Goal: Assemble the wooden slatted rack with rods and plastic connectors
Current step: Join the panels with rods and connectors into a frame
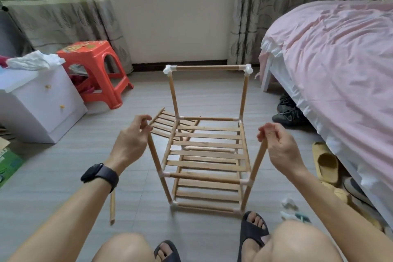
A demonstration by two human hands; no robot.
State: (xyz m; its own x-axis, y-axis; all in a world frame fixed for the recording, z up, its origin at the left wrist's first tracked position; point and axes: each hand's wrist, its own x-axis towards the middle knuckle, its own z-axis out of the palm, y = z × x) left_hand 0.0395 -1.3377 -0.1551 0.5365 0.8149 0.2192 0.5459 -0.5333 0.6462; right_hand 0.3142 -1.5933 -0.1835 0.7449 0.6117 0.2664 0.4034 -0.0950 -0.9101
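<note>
A partly built wooden rack [207,149] stands on the floor in front of my knees, with two slatted shelves and white plastic connectors [247,69] at its joints. Two tall rods at the back are joined by a top rod [207,68]. My left hand [133,136] pinches the top of the front left upright rod [156,159]. My right hand [276,142] pinches the top of the front right upright rod [258,161]. A loose slatted panel [164,123] lies behind the rack's left side. A spare rod [112,208] lies on the floor under my left forearm.
A bed with pink bedding [340,70] runs along the right, with shoes and slippers [327,164] beside it. A white drawer cabinet [38,102] and an orange plastic stool [100,70] stand at the left. Loose white connectors [289,204] lie near my right foot.
</note>
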